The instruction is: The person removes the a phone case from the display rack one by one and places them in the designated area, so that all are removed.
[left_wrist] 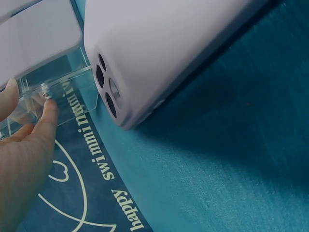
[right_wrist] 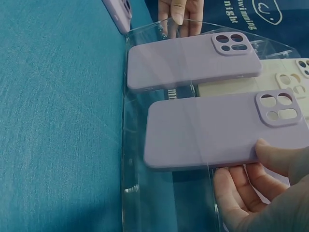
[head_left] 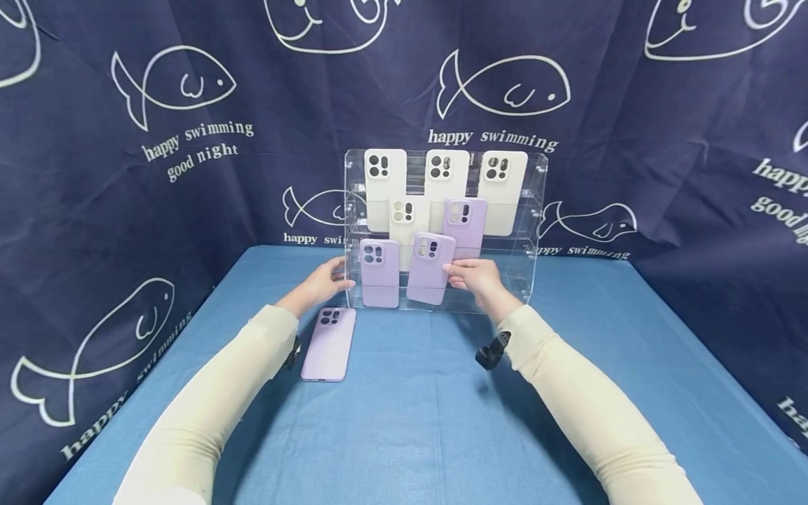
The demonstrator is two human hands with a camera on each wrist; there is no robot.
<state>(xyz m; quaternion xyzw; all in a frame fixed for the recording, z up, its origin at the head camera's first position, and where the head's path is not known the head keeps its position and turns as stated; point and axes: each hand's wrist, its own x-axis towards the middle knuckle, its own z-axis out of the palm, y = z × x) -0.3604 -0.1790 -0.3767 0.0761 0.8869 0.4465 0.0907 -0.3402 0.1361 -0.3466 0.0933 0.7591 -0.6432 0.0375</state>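
In the bottom tier of a clear acrylic stand (head_left: 511, 280), my right hand (head_left: 477, 277) pinches the right edge of a purple phone case (head_left: 431, 270), thumb on its back and fingers behind. The case leans slightly. Left of it in the same tier stands another purple phone case (head_left: 381, 273). My left hand (head_left: 323, 284) holds the stand's left side panel between thumb and fingers, seen also in the left wrist view. Just in front of that hand, a third purple phone case (head_left: 330, 344) lies on the blue cloth, camera cutouts toward the stand.
Three white cases stand in the top tier, one of them a white case (head_left: 385, 182) at left. The middle tier bears a white case (head_left: 407, 217) and a purple case (head_left: 466, 223). A dark blue curtain (head_left: 353, 105) with fish drawings hangs behind the blue table (head_left: 404, 421).
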